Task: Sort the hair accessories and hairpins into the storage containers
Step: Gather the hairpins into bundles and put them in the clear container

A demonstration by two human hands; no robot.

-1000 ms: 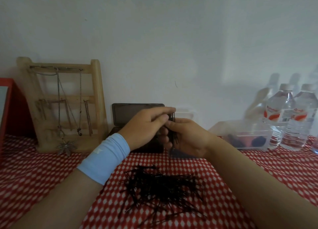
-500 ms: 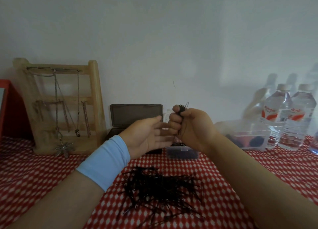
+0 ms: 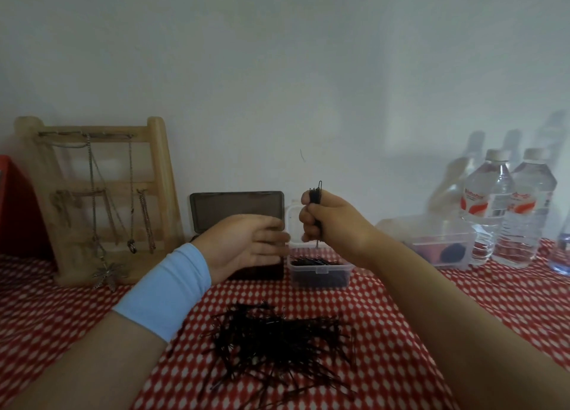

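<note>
Since a second ago the left hand [image 3: 246,243] has let go of the bundle of hairpins [image 3: 316,198] and drawn a little away from the right hand [image 3: 333,221], which has turned the bundle upright and lifted it.

At the far left a red object [image 3: 15,212] stands by the wall. Next to it is a wooden rack [image 3: 159,178] hung with necklaces [image 3: 91,178]. A dark box [image 3: 237,207] with its lid raised sits behind the left hand. That hand's fingers are straight and loose, palm facing right, holding nothing, and a light blue wristband [image 3: 166,289] circles the wrist.

In front, on the red chequered desk [image 3: 46,305], lies a loose pile of hairpins [image 3: 277,338]. The right hand is curled tight round the bundle, above a small clear container [image 3: 319,275] already holding pins. Further right a clear tub [image 3: 431,234] holds hair accessories [image 3: 452,252], and two water bottles [image 3: 489,206] stand by the wall.
</note>
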